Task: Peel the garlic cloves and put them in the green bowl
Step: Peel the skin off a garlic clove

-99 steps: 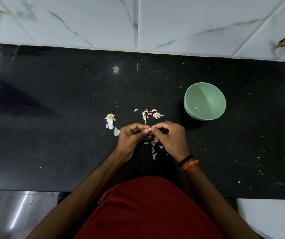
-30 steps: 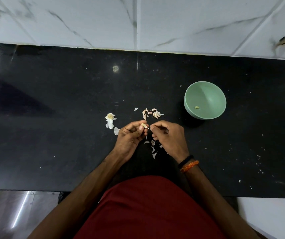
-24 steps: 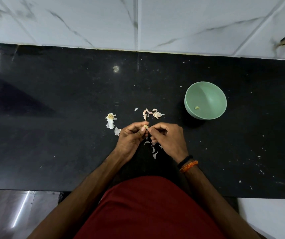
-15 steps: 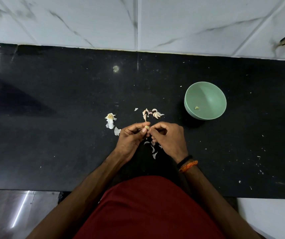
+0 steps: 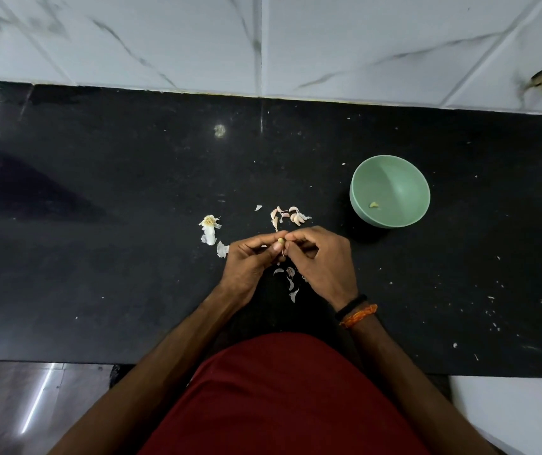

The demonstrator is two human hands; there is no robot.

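Note:
Both hands meet over the black counter (image 5: 98,257). My left hand (image 5: 249,261) pinches a small pale garlic cloves (image 5: 281,241) piece between thumb and forefinger. My right hand (image 5: 322,261) pinches at the same clove from the right, fingers curled. A strip of skin hangs below the clove. Several unpeeled cloves (image 5: 291,215) lie just beyond the hands. The green bowl (image 5: 391,178) stands to the right and farther back, holding one peeled clove (image 5: 374,205).
The garlic root stub with papery skin (image 5: 209,226) lies left of the hands. Loose peel scraps (image 5: 291,284) lie under and between the wrists. Small white flecks (image 5: 492,310) dot the counter at the right. A marble-tiled wall (image 5: 263,44) backs the counter.
The hands have stayed in the same spot. The clove between the fingertips has been turned and worked, with the skin strip now hanging below instead of sticking out toward the right hand.

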